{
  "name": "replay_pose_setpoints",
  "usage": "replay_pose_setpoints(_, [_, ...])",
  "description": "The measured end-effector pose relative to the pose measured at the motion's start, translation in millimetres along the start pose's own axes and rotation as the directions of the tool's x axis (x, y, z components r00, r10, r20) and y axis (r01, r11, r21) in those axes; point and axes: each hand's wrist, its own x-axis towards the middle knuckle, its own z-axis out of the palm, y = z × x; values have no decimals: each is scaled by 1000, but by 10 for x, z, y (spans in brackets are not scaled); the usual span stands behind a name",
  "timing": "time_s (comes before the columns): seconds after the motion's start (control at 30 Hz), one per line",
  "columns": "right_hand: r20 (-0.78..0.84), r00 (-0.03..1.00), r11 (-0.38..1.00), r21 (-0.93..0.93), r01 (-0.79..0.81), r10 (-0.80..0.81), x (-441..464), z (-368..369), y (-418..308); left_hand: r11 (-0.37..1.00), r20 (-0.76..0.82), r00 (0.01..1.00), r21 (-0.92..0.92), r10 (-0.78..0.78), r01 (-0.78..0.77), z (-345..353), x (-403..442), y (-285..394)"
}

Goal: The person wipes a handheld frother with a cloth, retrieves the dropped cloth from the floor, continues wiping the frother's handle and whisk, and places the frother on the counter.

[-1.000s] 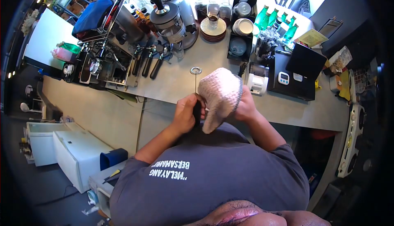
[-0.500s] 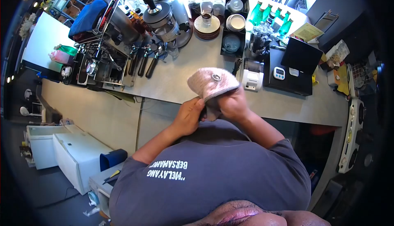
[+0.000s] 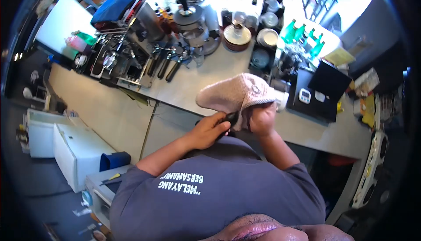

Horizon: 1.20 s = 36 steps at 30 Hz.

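Looks like you're mid-wipe, fingers of your left hand (image 3: 207, 131) clamped round the handle (image 3: 232, 118), your right hand's (image 3: 263, 120) gripping the cloth (image 3: 234, 93) against it by the tabletop's (image 3: 193, 75) near edge, so next probably calls for a steady handle while the cloth slides.

Just beyond the grip and to its left, three portafilters (image 3: 164, 69) lie on the grey counter (image 3: 210, 74), their black handles angled back toward it. Past them stands a grinder (image 3: 197, 28); straight out from the grip, a small glass (image 3: 238, 28) tops a stack of saucers (image 3: 237, 37), with dark-capped bottles (image 3: 240, 5) behind. Right of the grip sits a white printer (image 3: 283, 100) — partly hidden — then a white timer (image 3: 305, 95) on a black box (image 3: 319, 109). Green bottles (image 3: 299, 33) stand farther out that way. Well left and nearer the body — a dark blue bin (image 3: 115, 161).
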Motion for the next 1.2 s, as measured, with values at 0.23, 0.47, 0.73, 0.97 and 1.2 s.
replay_pose_setpoints(0.23, [176, 983, 895, -445, 34, 51, -129, 190, 180, 992, -182, 982, -104, 45, -65, -154, -337, 68])
replay_pose_setpoints(0.47, [249, 955, 930, -286, 229, -158, -91, 763, 362, 983, -208, 964, 120, 165, -142, -639, -945, 103])
replay_pose_setpoints(0.73, [571, 821, 888, -382, 255, 9, -339, 2005, 985, 943, -395, 865, 245, 310, -227, -1544, -2539, -73])
replay_pose_setpoints(0.97, [728, 682, 965, -222, 140, 69, -694, 3496, 1903, 958, -663, 701, 268, 262, -105, -2074, -4039, -344])
replay_pose_setpoints(1.2, [742, 648, 971, -239, 13, 174, -728, 4249, 2578, 971, -825, 515, 232, 231, -65, -2143, -4921, -465])
